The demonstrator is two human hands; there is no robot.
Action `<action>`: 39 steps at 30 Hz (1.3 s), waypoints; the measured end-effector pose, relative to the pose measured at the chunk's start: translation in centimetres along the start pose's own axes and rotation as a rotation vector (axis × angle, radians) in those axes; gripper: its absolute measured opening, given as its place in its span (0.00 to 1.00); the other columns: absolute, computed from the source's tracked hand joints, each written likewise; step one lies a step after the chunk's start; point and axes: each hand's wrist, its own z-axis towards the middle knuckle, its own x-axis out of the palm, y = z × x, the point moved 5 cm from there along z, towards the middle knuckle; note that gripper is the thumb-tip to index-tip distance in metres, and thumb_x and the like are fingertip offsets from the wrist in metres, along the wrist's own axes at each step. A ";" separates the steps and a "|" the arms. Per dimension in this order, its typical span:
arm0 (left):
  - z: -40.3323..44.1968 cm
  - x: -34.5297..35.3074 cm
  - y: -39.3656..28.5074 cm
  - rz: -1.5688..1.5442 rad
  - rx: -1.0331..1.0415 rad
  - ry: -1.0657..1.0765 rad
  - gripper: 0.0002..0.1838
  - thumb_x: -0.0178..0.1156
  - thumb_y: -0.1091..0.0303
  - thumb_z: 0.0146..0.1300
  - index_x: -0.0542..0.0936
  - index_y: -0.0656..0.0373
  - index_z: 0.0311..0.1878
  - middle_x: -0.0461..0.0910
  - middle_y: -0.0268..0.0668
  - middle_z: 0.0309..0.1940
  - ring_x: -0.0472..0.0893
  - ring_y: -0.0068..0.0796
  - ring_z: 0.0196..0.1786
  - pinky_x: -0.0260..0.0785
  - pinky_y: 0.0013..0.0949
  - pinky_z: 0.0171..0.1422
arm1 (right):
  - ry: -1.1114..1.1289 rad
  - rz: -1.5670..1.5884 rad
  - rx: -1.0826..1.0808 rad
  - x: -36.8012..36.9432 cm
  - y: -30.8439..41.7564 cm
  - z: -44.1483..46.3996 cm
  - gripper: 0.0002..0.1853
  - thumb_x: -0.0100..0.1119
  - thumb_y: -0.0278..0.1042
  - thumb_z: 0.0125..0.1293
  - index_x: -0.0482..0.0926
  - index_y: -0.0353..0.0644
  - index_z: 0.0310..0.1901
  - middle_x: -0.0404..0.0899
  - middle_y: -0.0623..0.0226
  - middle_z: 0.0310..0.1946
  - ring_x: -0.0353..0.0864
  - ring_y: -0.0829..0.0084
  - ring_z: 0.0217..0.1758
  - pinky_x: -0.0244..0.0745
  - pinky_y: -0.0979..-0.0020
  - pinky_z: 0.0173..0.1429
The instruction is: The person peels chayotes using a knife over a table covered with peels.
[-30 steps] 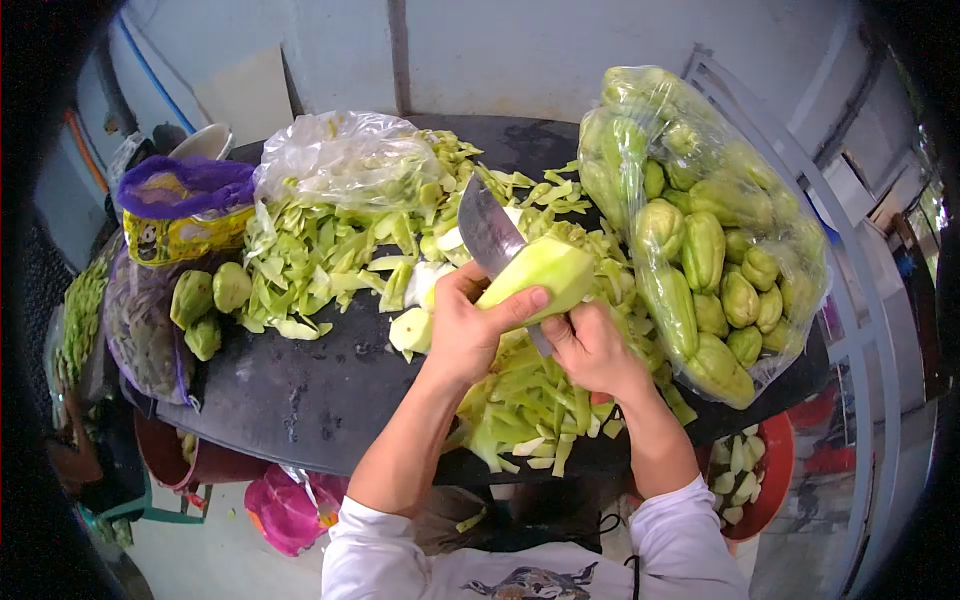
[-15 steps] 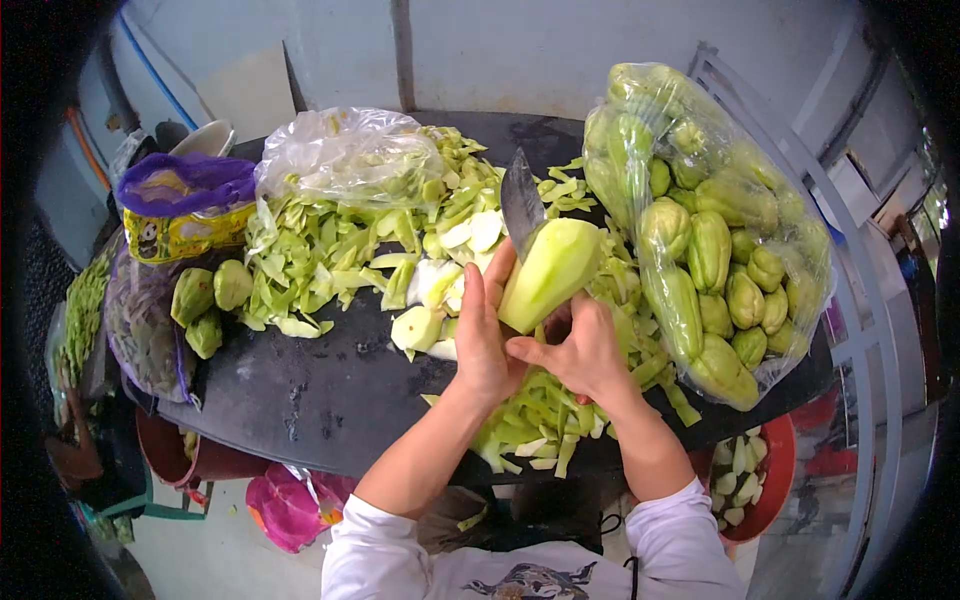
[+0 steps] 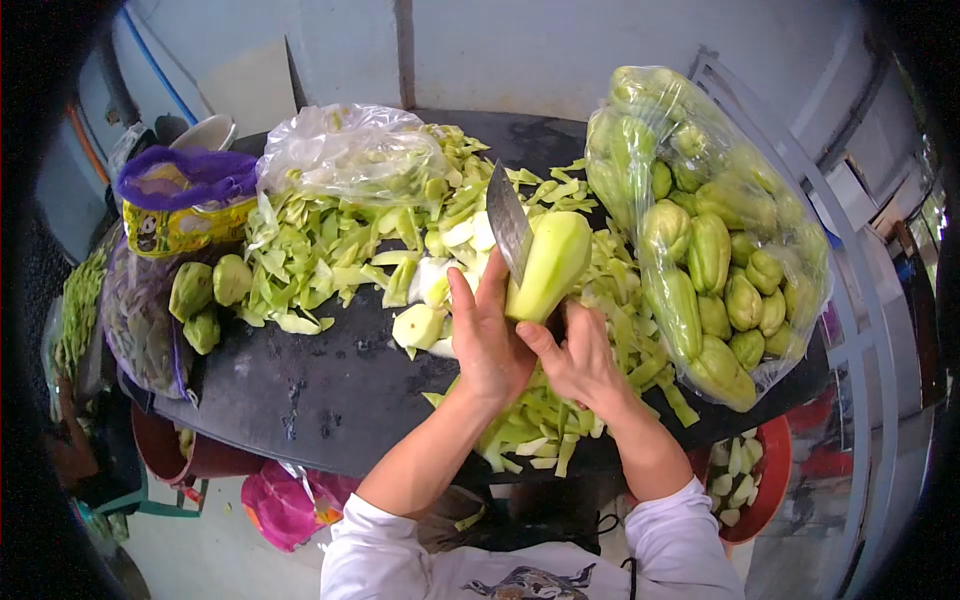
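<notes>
Over the table's middle, my left hand (image 3: 490, 345) cradles a pale, peeled chayote (image 3: 550, 265), its wide end pointing up and away. My right hand (image 3: 585, 360) is closed just below and right of it, thumb near the chayote's lower end, on a knife whose handle is hidden. The knife's dark pointed blade (image 3: 508, 220) shows at the chayote's left side, tip up, close to my left fingers. Green peelings (image 3: 540, 425) lie beneath both hands. Beyond my left hand sit peeled pieces (image 3: 418, 327).
A clear bag of unpeeled chayotes (image 3: 710, 250) fills the table's right. Clear plastic (image 3: 350, 155) lies over peelings at the back. Several whole chayotes (image 3: 192, 292) rest beside a purple net bag (image 3: 150, 320) at left. A red tub (image 3: 775, 480) with pale pieces stands below right.
The chayote and the knife have shifted slightly left, and the chayote stands a little more upright. Both hands keep their hold.
</notes>
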 end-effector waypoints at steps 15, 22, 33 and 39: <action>2.5 -2.9 -1.4 -0.065 0.045 -0.087 0.43 0.37 0.33 0.71 0.58 0.60 0.75 0.66 0.41 0.70 0.65 0.38 0.71 0.54 0.43 0.75 | 0.106 0.434 0.255 -0.1 -3.5 0.2 0.31 0.48 0.67 0.70 0.74 0.40 0.34 0.65 0.76 0.17 0.70 0.77 0.19 0.66 0.67 0.24; 2.5 -2.2 -2.7 0.078 -0.193 -0.060 0.35 0.44 0.44 0.72 0.70 0.68 0.66 0.74 0.51 0.62 0.76 0.49 0.63 0.70 0.56 0.66 | -0.156 0.630 0.159 -3.7 -4.2 0.8 0.26 0.70 0.30 0.62 0.63 0.35 0.53 0.78 0.64 0.37 0.79 0.79 0.30 0.77 0.76 0.33; 3.0 -3.3 -2.2 0.284 -0.171 0.079 0.37 0.42 0.38 0.69 0.75 0.67 0.59 0.82 0.49 0.48 0.85 0.40 0.45 0.82 0.38 0.42 | -0.117 1.114 0.153 -2.2 -3.1 1.1 0.26 0.64 0.21 0.62 0.61 0.38 0.58 0.78 0.62 0.47 0.83 0.70 0.45 0.82 0.67 0.47; 3.1 -3.3 -0.2 0.021 -0.087 -0.106 0.32 0.44 0.38 0.70 0.71 0.58 0.60 0.80 0.44 0.48 0.82 0.38 0.49 0.76 0.41 0.51 | -0.006 1.017 0.152 0.2 -2.2 0.5 0.19 0.58 0.24 0.67 0.62 0.41 0.54 0.77 0.64 0.34 0.79 0.74 0.27 0.80 0.70 0.30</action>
